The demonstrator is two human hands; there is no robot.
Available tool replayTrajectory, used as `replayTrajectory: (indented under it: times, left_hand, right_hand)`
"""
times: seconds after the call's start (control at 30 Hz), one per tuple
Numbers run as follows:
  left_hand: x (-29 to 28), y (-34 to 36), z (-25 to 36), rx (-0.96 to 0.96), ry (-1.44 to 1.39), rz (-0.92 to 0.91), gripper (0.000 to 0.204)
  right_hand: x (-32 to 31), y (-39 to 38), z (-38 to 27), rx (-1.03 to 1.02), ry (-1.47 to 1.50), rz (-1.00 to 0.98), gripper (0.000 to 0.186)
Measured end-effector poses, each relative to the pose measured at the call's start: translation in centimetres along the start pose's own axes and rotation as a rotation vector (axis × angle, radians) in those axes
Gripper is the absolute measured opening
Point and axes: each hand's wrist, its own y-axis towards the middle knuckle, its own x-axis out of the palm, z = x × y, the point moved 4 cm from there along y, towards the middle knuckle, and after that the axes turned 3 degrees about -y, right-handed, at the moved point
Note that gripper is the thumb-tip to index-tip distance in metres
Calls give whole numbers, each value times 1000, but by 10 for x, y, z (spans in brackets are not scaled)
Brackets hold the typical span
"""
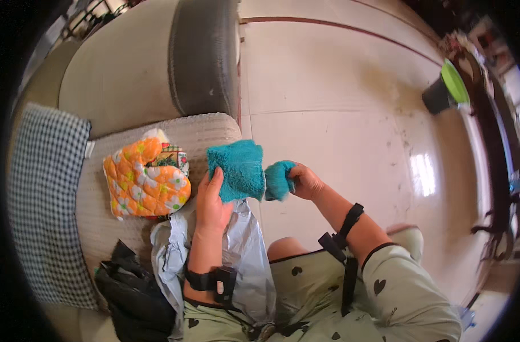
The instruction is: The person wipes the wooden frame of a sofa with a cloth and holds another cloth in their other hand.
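Note:
A teal fluffy cloth (237,168) is held up in front of me between both hands, above the sofa seat's edge. My left hand (213,202) grips its wide, flat part, with the thumb on top and the other fingers hidden behind. At its right side my right hand (306,181) pinches a bunched teal end (278,181). Whether the flat part and the bunched end are one piece, I cannot tell. Left of my hands, an orange quilted oven mitt (143,185) with white flowers lies on the seat, over other patterned fabric pieces (174,157).
A grey plastic bag (246,251) lies beneath my left forearm, beside a black bag (136,293). On the left stands a checked cushion (46,199) against the sofa (123,68). Tiled floor (328,74) stretches right, towards a dark bucket with a green rim (439,94).

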Motion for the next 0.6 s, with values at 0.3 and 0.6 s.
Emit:
replayTrajectory:
  times: [0.3,0.6]
  left_hand:
    - [0,7,-5,-7,59,9,36]
    - [-9,0,-2,74,230,127,37]
  right_hand:
    - [-44,29,0,-30,-100,-2,33]
    - [-63,53,20,33,99,95,19]
